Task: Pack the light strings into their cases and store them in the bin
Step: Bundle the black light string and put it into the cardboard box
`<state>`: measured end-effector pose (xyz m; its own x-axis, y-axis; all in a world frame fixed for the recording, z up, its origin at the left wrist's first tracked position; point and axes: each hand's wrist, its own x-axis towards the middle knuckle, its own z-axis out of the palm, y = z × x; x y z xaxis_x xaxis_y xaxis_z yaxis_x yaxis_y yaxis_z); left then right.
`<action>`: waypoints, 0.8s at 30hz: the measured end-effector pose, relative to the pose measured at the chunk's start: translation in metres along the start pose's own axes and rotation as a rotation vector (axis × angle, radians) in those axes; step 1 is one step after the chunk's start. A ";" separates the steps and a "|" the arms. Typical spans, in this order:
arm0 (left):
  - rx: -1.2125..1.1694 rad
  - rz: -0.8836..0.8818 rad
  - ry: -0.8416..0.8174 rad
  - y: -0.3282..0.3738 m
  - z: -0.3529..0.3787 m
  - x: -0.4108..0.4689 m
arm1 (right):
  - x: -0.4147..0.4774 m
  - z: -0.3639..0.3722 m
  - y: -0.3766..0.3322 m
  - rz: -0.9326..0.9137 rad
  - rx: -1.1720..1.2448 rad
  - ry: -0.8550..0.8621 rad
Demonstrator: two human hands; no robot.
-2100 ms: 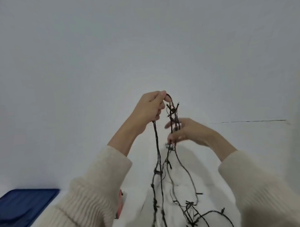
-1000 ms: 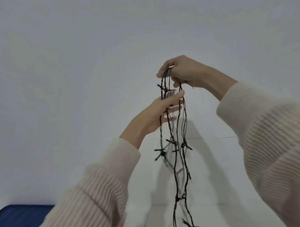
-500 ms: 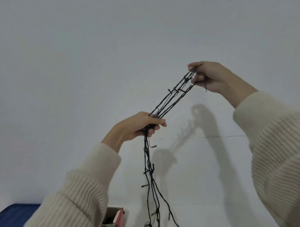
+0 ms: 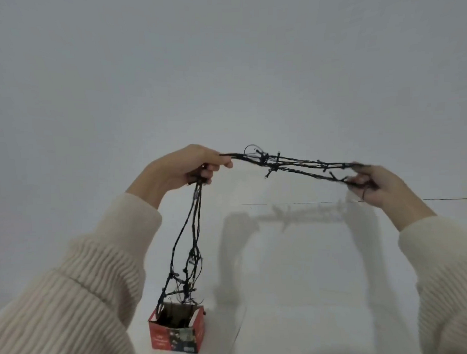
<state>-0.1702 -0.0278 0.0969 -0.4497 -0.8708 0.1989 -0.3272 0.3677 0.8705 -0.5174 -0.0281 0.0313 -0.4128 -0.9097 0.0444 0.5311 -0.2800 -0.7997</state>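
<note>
- The left hand (image 4: 185,166) is raised, its fingers curled round a bunch of strands of the black light string (image 4: 287,164).
- The right hand (image 4: 373,184), blurred, grips the other end of that bunch out to the right, so the strands stretch between the two hands.
- Below the left hand, the rest of the string hangs down into an open red cardboard case (image 4: 177,329) standing on the white surface (image 4: 310,293).
- Both arms wear cream ribbed sleeves (image 4: 72,301).
</note>
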 end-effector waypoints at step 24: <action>0.341 0.123 0.156 0.035 0.040 0.008 | -0.115 0.091 0.170 0.023 -0.592 -0.717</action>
<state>-0.2189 -0.0091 0.1108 -0.3793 -0.8429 0.3815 -0.5477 0.5369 0.6417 -0.3122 0.0013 -0.0555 0.2541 -0.9403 0.2263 -0.0118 -0.2370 -0.9714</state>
